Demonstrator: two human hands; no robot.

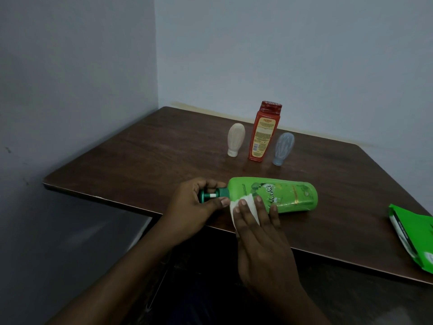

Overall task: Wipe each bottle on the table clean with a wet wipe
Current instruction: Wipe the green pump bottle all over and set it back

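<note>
On the table a lying bottle is before three upright bottles, a pack rightmost.

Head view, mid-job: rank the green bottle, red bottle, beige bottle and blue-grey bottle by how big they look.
1. green bottle, though it lies nearest the camera, which inflates it
2. red bottle
3. beige bottle and blue-grey bottle: they look alike, so they are not ranked
</note>
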